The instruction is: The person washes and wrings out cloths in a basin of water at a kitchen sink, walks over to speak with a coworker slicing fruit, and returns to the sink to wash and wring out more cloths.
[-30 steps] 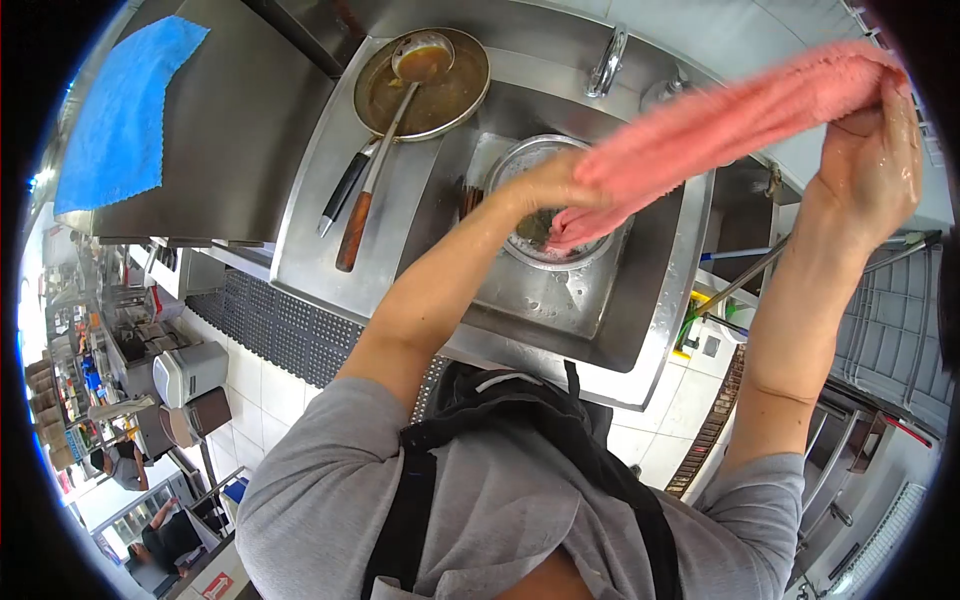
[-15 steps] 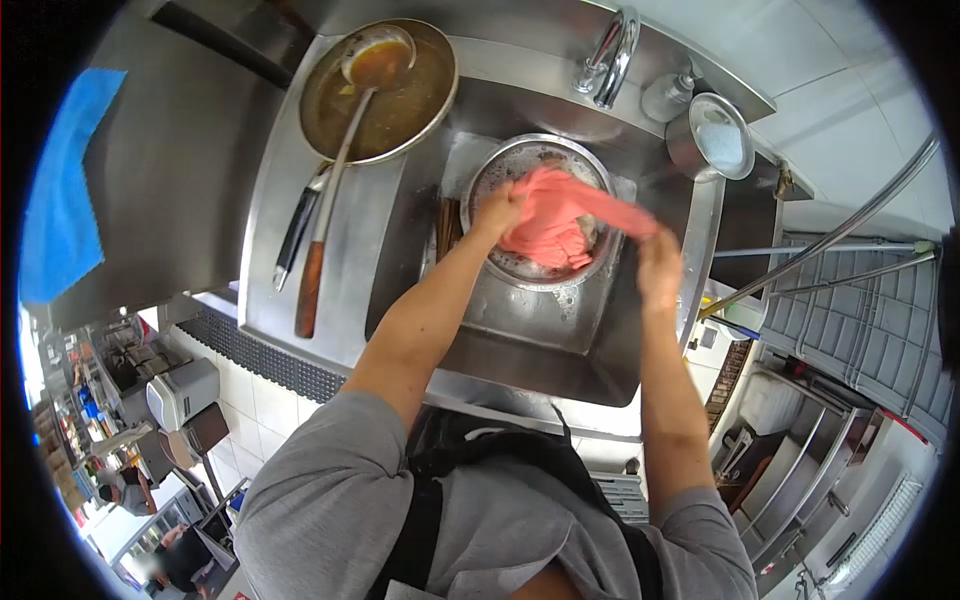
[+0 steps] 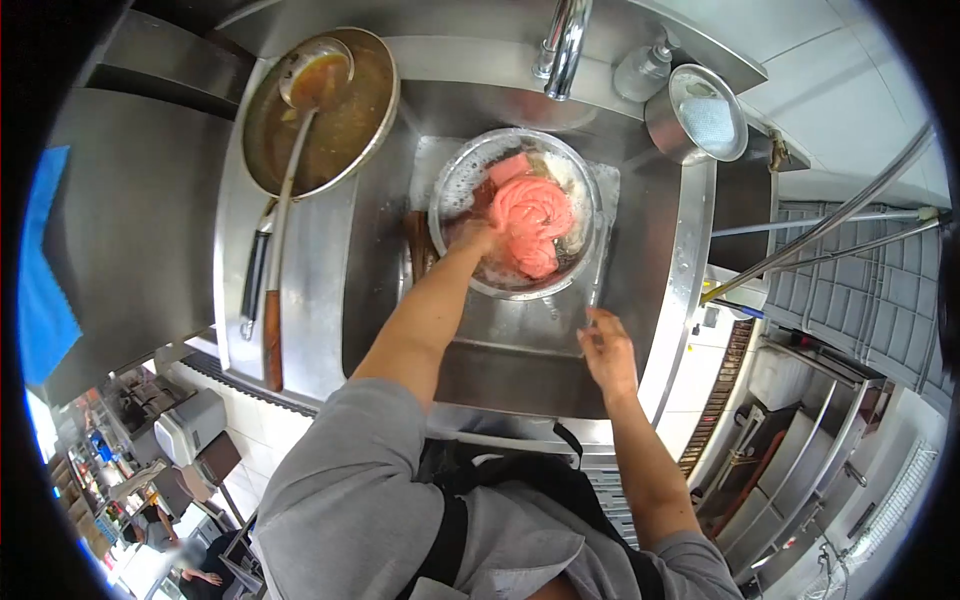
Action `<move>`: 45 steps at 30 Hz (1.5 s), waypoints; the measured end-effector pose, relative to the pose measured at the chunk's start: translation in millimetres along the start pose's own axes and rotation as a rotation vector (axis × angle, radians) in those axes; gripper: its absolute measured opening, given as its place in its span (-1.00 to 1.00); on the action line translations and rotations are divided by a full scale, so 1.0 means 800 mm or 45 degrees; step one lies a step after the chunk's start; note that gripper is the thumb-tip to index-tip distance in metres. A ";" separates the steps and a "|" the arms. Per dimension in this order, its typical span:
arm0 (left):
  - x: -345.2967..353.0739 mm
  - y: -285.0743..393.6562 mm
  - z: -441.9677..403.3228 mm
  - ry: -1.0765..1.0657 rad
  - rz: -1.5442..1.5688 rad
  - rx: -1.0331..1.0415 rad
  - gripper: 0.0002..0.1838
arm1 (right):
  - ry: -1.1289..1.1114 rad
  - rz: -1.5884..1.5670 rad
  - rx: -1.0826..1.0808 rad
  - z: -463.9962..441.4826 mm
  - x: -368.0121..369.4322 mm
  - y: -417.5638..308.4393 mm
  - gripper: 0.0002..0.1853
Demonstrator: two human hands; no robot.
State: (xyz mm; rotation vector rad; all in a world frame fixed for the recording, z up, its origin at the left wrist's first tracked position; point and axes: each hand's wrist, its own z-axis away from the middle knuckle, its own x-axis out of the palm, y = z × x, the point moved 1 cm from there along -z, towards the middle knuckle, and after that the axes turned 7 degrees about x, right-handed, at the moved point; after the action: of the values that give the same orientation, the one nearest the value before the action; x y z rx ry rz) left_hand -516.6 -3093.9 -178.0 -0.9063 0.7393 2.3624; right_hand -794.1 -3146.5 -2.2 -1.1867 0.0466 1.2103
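Observation:
A pink cloth [image 3: 532, 212] lies bunched in a round metal bowl [image 3: 589, 180] of soapy water, inside the sink [image 3: 520, 330]. My left hand [image 3: 476, 236] reaches over the bowl's left side and touches the cloth; its fingers are blurred and partly hidden, so their grip is unclear. Below and right of the bowl, my right hand [image 3: 608, 348] hangs over the sink with its fingers apart and nothing in them.
Left of the sink, a pan [image 3: 350, 150] of brown liquid holds a ladle [image 3: 292, 180]. The faucet [image 3: 566, 55], a soap bottle [image 3: 642, 72] and a metal pot [image 3: 672, 135] with a pale sponge stand behind. A blue cloth [image 3: 45, 270] hangs far left. Two people are far off, lower left.
The pink cloth, earlier stretched between both hands, has dropped into the bowl. My right hand has let go of it and moved down toward me. The view has shifted.

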 end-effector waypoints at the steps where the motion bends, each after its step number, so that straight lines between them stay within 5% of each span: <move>1: -0.013 0.002 0.010 -0.004 -0.001 0.007 -0.61 | -0.028 0.030 0.016 -0.004 -0.007 -0.006 -0.52; 2: -0.033 0.007 0.015 0.016 -0.031 -0.012 -0.61 | 0.019 0.065 -0.099 -0.014 -0.010 -0.017 -0.45; 4: -0.070 0.029 0.026 -0.138 -0.247 0.471 -0.66 | 0.090 0.040 -0.360 -0.032 -0.009 -0.059 -0.28; 6: -0.155 0.079 0.119 0.049 0.245 0.459 -0.77 | 0.135 -0.017 -0.554 -0.058 0.007 -0.105 -0.19; 8: -0.224 0.125 0.201 0.548 0.293 0.684 -0.79 | 0.190 -0.087 -0.731 -0.094 0.024 -0.136 -0.21; 10: -0.288 0.159 0.276 0.302 0.569 0.604 -0.81 | 0.147 -0.346 -0.519 -0.122 0.042 -0.154 -0.31; 13: -0.322 0.164 0.348 0.515 0.614 0.589 -0.84 | -0.021 -0.516 -0.430 -0.129 0.032 -0.164 -0.45; 15: -0.329 0.145 0.384 0.690 1.215 0.739 -0.86 | 0.034 -0.493 -0.481 -0.121 0.024 -0.177 -0.54; 17: -0.310 0.109 0.402 0.814 1.817 0.844 -0.86 | 0.095 -0.454 -0.529 -0.117 0.011 -0.186 -0.62; 22: -0.203 -0.010 0.355 1.136 2.513 0.625 -0.70 | 0.005 -0.509 -0.247 -0.130 0.008 -0.201 -0.77; 24: -0.154 -0.027 0.302 0.829 2.427 0.001 -0.72 | -0.036 -0.667 -0.220 -0.102 0.013 -0.211 -0.77; 26: -0.131 0.010 0.262 0.306 2.550 -0.175 -0.71 | -0.039 -0.914 -0.317 -0.088 0.038 -0.211 -0.76; 28: -0.113 0.055 0.224 0.226 2.817 0.542 -0.70 | -0.046 -1.057 -0.388 -0.074 0.061 -0.209 -0.70; 33: -0.154 0.114 0.181 0.058 2.396 0.903 -0.72 | 0.007 -1.024 -0.331 -0.010 0.027 -0.188 -0.51; 34: -0.158 0.118 0.178 0.031 2.279 0.976 -0.73 | 0.107 -0.784 -0.507 -0.015 0.021 -0.160 -0.43; 35: -0.130 0.106 0.183 0.310 3.024 1.108 -0.66 | 0.203 -0.541 -0.675 -0.015 0.013 -0.140 -0.35; 39: -0.137 0.141 0.181 0.026 3.185 0.978 -0.56 | 0.108 -0.220 -0.661 -0.005 0.001 -0.106 -0.03; 42: -0.148 0.154 0.199 0.085 2.961 0.843 -0.55 | 0.380 -0.294 -0.867 -0.032 -0.011 -0.149 -0.05; 45: -0.177 0.133 0.218 0.059 2.866 0.441 -0.53 | 0.134 -0.235 -0.872 -0.055 -0.015 -0.166 -0.23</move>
State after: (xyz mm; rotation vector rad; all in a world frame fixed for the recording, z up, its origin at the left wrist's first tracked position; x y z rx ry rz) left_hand -566.7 -3096.1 66.0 0.7160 3.1291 3.1717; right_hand -678.3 -3169.9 74.2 -1.8031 -0.4216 1.0228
